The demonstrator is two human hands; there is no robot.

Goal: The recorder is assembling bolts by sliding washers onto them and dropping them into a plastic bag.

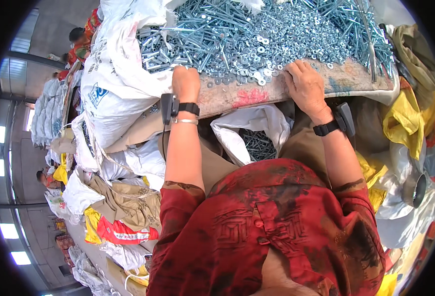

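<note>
A heap of metal washers (261,74) and small nuts covers the table top, with long bolts (202,24) piled behind and to the left. My left hand (185,84) is closed at the table's near edge, beside the folds of a white woven sack (113,93); what its fingers hold, if anything, is hidden. To the right, my right hand (303,86) has its fingers curled together at the cloth-covered edge (247,96), close to the washers. Whatever may be in those fingers is too small to make out. Both wrists wear black straps with small dark devices.
Below the table edge, an open white sack (254,140) holds dark bolts between my knees. Long rods (368,39) lie at the far right of the heap. Yellow sacks (407,121) hang at right. Stacked sacks (49,111) and other people are at left.
</note>
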